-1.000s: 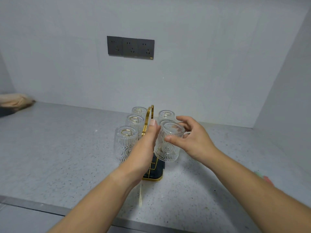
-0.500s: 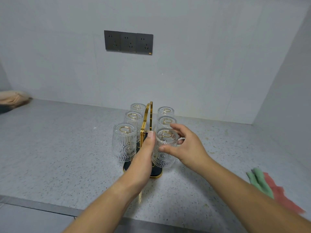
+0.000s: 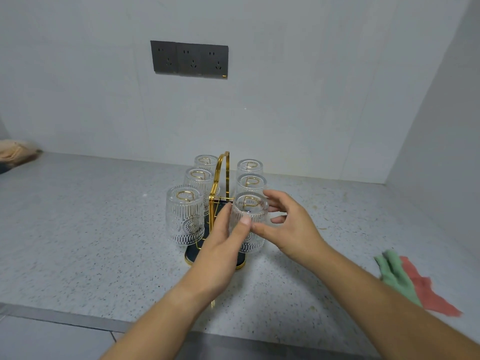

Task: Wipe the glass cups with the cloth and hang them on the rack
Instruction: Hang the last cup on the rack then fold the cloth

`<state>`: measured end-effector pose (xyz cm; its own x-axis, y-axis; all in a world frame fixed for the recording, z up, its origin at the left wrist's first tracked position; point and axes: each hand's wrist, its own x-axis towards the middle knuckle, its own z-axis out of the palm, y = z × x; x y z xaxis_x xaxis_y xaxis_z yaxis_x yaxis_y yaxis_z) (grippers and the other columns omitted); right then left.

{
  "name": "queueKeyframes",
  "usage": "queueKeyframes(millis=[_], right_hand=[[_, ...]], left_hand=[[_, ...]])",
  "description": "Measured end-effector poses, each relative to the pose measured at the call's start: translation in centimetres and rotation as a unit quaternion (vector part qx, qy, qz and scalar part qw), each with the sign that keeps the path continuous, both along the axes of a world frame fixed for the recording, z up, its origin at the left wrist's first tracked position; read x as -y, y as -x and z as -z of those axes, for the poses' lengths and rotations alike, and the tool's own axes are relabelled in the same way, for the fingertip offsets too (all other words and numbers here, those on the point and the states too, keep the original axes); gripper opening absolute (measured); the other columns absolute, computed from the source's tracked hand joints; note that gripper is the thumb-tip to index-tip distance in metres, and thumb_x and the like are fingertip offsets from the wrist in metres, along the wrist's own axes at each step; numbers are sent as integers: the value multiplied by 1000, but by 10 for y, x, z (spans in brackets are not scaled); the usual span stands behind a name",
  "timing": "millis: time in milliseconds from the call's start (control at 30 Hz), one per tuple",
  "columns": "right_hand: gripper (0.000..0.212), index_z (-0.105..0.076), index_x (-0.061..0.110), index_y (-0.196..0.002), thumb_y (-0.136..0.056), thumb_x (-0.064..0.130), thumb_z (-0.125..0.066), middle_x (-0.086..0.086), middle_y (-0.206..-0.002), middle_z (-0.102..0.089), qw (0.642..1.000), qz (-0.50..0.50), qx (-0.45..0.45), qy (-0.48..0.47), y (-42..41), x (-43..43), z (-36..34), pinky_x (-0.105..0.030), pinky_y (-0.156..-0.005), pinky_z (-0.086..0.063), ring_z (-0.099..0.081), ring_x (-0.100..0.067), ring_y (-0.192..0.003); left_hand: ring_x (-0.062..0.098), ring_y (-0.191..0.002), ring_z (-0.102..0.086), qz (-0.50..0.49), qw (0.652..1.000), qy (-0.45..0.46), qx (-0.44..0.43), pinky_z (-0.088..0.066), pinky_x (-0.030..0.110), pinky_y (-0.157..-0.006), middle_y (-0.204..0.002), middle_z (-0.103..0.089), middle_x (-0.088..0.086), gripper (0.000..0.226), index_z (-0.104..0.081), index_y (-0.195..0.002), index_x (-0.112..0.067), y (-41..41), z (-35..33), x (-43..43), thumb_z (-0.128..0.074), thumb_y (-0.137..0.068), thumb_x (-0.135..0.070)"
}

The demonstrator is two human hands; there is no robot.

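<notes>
A gold wire rack (image 3: 220,175) on a dark base stands mid-counter with several ribbed glass cups hanging upside down on its pegs. The front-right glass cup (image 3: 250,207) sits over its peg. My left hand (image 3: 222,248) touches this cup's left and front side with straight fingers and thumb. My right hand (image 3: 288,226) hovers at the cup's right, fingers spread and relaxed, thumb near the cup's front. The front-left glass cup (image 3: 185,216) hangs untouched. A green cloth (image 3: 396,278) lies on the counter at the right.
A red cloth (image 3: 431,297) lies beside the green one. A grey socket panel (image 3: 189,59) is on the back wall. A beige bundle (image 3: 15,153) lies at the far left. A side wall closes the right; the counter's front edge (image 3: 78,318) runs below my arms.
The cup came down onto the front-right peg. My right hand let go of it and spread its fingers. The left hand stayed against the cup.
</notes>
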<state>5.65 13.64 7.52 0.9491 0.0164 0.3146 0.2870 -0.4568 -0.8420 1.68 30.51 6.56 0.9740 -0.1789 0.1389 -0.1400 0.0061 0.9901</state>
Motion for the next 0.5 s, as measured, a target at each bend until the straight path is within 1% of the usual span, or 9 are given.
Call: queueKeyframes(millis=[33, 100, 133, 167, 233, 267, 333, 367, 500], right_hand=[[76, -51, 32, -137, -72, 33, -91, 21, -120, -62, 1000, 5, 1, 0, 2, 5, 2, -15, -88, -48, -57, 8, -112], [74, -52, 33, -136, -73, 33, -91, 18, -123, -64, 1000, 13, 1, 1, 8, 18, 6, -22, -90, -51, -59, 3, -113], [71, -54, 33, -134, -73, 33, -90, 17, -122, -65, 1000, 17, -2, -1, 12, 26, 9, -23, -91, -52, -60, 3, -112], [67, -56, 32, -132, -74, 34, -89, 18, -121, -66, 1000, 22, -7, -2, 17, 35, 11, -24, -91, -53, -61, 3, -110], [61, -60, 32, -130, -76, 35, -87, 18, -119, -68, 999, 33, -18, 1, 28, 52, 16, -23, -90, -53, -62, 4, -109], [58, -61, 31, -129, -77, 34, -86, 18, -118, -68, 999, 42, -25, 4, 35, 62, 18, -22, -91, -53, -62, 4, -108], [48, -65, 32, -123, -80, 34, -84, 19, -116, -69, 997, 61, -35, 16, 46, 81, 23, -22, -91, -52, -63, 5, -107], [41, -67, 33, -119, -81, 33, -83, 20, -114, -70, 996, 74, -37, 23, 52, 93, 26, -23, -91, -52, -63, 6, -106], [20, -71, 33, -108, -88, 32, -76, 24, -106, -70, 984, 143, -56, 87, 71, 139, 37, -24, -91, -51, -64, 6, -101]], left_hand=[[-29, -117, -43, -4, 1000, -13, -8, -31, 5, -101, -125, -47, -47, 47, -34, -147, -48, 5, 2, -1, -49, -103, -46], [-38, -91, -49, 8, 998, -36, -47, -39, -6, -80, -97, -59, -53, 19, -47, -121, -48, 7, 6, -5, -52, -105, -39], [-36, -88, -53, 5, 997, -33, -66, -43, -3, -79, -95, -64, -48, 10, -51, -113, -46, 11, 8, -9, -56, -105, -42], [-27, -92, -60, -3, 996, -41, -76, -48, 6, -87, -101, -69, -37, 13, -56, -111, -42, 14, 13, -10, -61, -101, -49], [1, -93, -69, -16, 993, -54, -102, -57, 31, -97, -105, -73, -5, 38, -64, -110, -25, 20, 26, -12, -71, -90, -57], [9, -87, -69, -12, 991, -49, -121, -60, 34, -91, -100, -72, 4, 41, -64, -106, -16, 20, 30, -8, -74, -89, -53], [12, -79, -70, 18, 989, -39, -141, -60, 29, -75, -92, -72, 8, 31, -63, -100, -9, 19, 35, 3, -70, -93, -38], [12, -77, -71, 41, 988, -31, -144, -60, 28, -73, -91, -73, 9, 24, -62, -99, -7, 18, 36, 13, -67, -97, -31], [24, -84, -72, 104, 983, -12, -152, -61, 40, -84, -94, -72, 14, 16, -64, -102, -4, 4, 35, 56, -61, -103, -20]])
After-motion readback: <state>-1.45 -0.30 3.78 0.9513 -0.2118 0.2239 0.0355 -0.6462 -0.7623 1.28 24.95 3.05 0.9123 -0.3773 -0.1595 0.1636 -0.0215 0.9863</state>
